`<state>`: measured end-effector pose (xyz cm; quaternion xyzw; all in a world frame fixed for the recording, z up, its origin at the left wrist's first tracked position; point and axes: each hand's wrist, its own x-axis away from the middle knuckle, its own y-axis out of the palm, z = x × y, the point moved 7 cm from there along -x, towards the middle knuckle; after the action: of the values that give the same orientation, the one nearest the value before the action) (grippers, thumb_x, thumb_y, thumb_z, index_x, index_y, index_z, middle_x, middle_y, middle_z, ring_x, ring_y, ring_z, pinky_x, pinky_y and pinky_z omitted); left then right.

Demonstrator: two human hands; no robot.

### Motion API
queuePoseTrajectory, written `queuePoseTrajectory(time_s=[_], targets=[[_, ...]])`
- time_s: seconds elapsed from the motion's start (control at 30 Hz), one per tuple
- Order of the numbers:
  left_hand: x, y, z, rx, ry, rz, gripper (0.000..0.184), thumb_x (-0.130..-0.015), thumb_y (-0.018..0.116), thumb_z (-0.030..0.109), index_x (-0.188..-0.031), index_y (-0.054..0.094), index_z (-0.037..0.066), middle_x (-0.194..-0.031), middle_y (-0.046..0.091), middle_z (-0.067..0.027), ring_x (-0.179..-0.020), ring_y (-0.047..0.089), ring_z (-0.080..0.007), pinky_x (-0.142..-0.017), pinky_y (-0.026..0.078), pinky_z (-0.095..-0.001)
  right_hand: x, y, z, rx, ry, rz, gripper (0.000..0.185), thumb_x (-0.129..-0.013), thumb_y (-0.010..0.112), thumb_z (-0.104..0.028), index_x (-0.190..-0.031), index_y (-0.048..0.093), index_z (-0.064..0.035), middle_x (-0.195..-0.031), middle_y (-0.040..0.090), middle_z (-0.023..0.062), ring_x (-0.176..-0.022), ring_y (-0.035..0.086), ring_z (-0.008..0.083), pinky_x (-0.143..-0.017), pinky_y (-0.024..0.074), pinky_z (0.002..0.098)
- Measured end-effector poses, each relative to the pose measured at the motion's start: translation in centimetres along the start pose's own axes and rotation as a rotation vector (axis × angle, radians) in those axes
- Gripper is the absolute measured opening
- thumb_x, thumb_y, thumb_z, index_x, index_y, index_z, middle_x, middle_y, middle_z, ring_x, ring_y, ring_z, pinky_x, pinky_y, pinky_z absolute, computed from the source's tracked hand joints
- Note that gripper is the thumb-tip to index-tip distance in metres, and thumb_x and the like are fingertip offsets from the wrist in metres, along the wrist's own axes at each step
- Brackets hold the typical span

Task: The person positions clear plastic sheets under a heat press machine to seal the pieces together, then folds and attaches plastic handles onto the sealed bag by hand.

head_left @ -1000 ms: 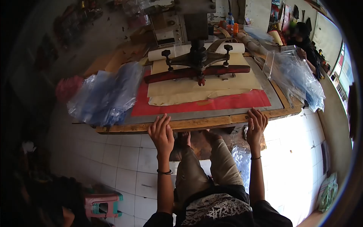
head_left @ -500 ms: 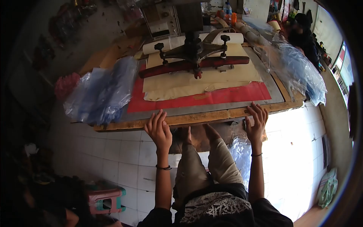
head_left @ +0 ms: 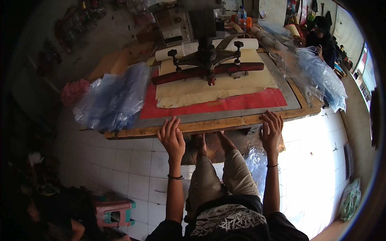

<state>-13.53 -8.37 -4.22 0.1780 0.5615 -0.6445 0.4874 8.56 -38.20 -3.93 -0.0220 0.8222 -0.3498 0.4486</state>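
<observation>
Wood-edged grey table (head_left: 213,126), red sheet (head_left: 225,106) lying flat, plastic sheeting (head_left: 114,96) at both sides

Table edge (head_left: 219,125) rough wood; plastic sheeting (head_left: 114,96) glossy; red sheet (head_left: 241,104) matt.

dim left | daylight from right-hand opening (head_left: 366,76) | floor (head_left: 309,180) glare right | edges bowed, corners black

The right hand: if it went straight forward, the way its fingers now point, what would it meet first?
Probably the red sheet, just past the narrow grey strip of tabletop. The sheet looks flat, so the right hand might slide over it.
</observation>
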Motion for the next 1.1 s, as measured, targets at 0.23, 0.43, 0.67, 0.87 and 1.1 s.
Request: queuePoseTrajectory(time_s=[0.23, 0.43, 0.67, 0.87, 1.1], targets=[[0.2, 0.1, -0.1, -0.007, -0.010, 0.008, 0.032, -0.099, 0.044, 0.016, -0.121, 0.066, 0.010, -0.130, 0.062, -0.0028, -0.126, 0.048, -0.0272, -0.109, 0.027, -0.0470, -0.2, -0.2, -0.1, -0.022, 0.014, 0.003, 0.019, -0.095, 0.056, -0.012, -0.110, 0.067, -0.0103, -0.129, 0.061, 0.0083, -0.128, 0.049, 0.0274, -0.115, 0.0266, 0.0485], [0.1, 0.3, 0.0, -0.016, -0.026, 0.023, 0.034, -0.101, 0.039, 0.019, -0.118, 0.068, 0.010, -0.129, 0.063, -0.0021, -0.127, 0.048, -0.0265, -0.109, 0.025, -0.0468, -0.3, -0.1, -0.3, -0.037, 0.034, 0.032, 0.018, -0.093, 0.056, -0.009, -0.106, 0.068, -0.0086, -0.126, 0.063, 0.0088, -0.125, 0.051, 0.0284, -0.114, 0.0268, 0.0484], [0.8, 1.4, -0.6, -0.068, 0.012, 0.183, 0.041, -0.102, 0.032, 0.023, -0.110, 0.070, 0.010, -0.118, 0.065, -0.0028, -0.118, 0.051, -0.0257, -0.105, 0.026, -0.0450, 0.1, 1.0, 0.5, -0.038, 0.034, 0.158, 0.017, -0.089, 0.055, -0.007, -0.100, 0.068, -0.0084, -0.120, 0.066, 0.0092, -0.119, 0.054, 0.0293, -0.112, 0.0270, 0.0482], [1.1, 1.8, -0.9, -0.080, 0.050, 0.284, 0.042, -0.102, 0.032, 0.024, -0.104, 0.071, 0.010, -0.114, 0.066, -0.0018, -0.113, 0.053, -0.0232, -0.102, 0.028, -0.0438, 0.0, 1.7, 0.9, -0.041, 0.050, 0.226, 0.018, -0.089, 0.048, -0.014, -0.089, 0.065, -0.0073, -0.111, 0.067, 0.0122, -0.114, 0.055, 0.0299, -0.110, 0.0258, 0.0493], [1.2, 2.0, -1.0, -0.121, 0.103, 0.347, 0.044, -0.102, 0.030, 0.024, -0.099, 0.072, 0.011, -0.109, 0.068, -0.0008, -0.107, 0.054, -0.0234, -0.101, 0.029, -0.0440, 0.2, 2.4, 1.1, -0.005, 0.017, 0.335, 0.023, -0.089, 0.043, -0.019, -0.084, 0.062, -0.0073, -0.104, 0.067, 0.0132, -0.105, 0.055, 0.0303, -0.105, 0.0280, 0.0495]])
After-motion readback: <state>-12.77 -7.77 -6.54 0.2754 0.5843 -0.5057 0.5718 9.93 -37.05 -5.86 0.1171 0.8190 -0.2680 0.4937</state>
